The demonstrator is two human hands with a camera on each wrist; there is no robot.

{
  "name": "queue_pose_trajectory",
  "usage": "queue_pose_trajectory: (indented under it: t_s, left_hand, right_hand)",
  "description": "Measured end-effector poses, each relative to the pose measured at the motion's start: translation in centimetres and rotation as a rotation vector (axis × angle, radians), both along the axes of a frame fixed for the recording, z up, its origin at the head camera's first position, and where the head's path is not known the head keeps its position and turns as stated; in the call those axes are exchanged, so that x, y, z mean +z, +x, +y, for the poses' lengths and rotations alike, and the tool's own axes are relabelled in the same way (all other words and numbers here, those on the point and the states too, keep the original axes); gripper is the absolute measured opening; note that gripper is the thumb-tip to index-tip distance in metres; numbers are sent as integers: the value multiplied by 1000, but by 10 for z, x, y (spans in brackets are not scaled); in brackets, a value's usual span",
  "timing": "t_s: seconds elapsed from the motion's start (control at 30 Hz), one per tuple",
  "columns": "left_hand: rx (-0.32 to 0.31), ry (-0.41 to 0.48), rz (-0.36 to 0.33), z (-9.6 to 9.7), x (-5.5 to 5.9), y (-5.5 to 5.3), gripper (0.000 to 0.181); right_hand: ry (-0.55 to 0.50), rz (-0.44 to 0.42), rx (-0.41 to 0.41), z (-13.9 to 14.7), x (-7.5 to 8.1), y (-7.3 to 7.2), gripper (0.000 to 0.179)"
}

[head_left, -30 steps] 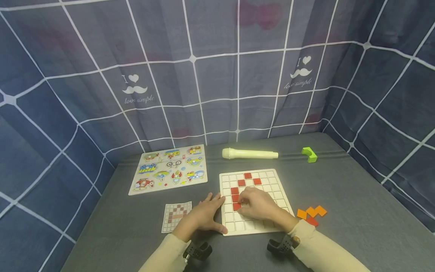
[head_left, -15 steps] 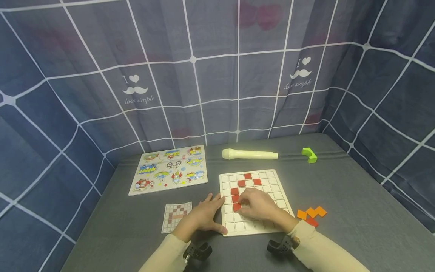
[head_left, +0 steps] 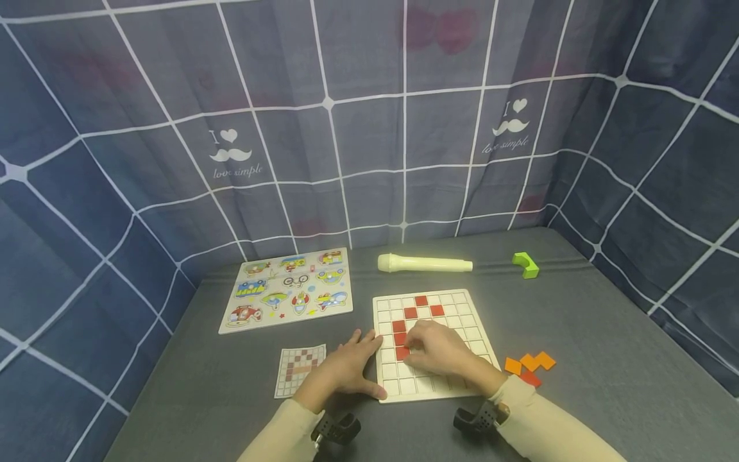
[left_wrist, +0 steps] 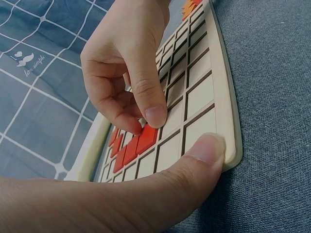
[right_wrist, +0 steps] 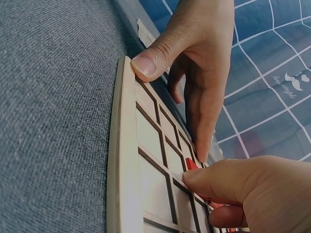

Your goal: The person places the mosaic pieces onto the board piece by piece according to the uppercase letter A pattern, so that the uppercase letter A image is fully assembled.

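A pale wooden grid board (head_left: 407, 387) lies flat, several red square tiles set in its cells. With thumb and index finger, my right hand (head_left: 441, 348) pinches the lowest red tile (left_wrist: 147, 141) of a short column on the left; the fingertips sit right at its edges. My left hand (head_left: 349, 366) is spread beside the board, its thumb on the near left corner and its fingertips along the left edge. To the left of this hand lies a pattern card (head_left: 281, 386) printed with a grid of coloured squares, partly overlapped by the wrist.
Several orange tiles (head_left: 512, 366) and a red tile (head_left: 530, 379) lie right of the board. Behind are a vehicle puzzle board (head_left: 308, 292), a cream microphone-shaped toy (head_left: 430, 264) and a green arch block (head_left: 526, 265). A checked curtain (head_left: 369, 141) encloses the table.
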State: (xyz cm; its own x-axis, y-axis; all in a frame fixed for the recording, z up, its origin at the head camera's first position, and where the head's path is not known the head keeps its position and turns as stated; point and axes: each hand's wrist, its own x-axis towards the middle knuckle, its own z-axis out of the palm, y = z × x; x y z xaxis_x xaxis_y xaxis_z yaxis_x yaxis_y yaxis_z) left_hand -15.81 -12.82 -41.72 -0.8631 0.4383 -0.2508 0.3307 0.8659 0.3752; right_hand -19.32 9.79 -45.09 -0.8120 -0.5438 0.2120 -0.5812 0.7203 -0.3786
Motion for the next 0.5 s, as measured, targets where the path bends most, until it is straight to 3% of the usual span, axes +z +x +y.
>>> queue_pose_trajectory:
  t_s: [0.5]
  left_hand:
    - [-2,-2,2,0,1,1,105]
  right_hand:
    - [-5,4,-24,-1,1,2,16]
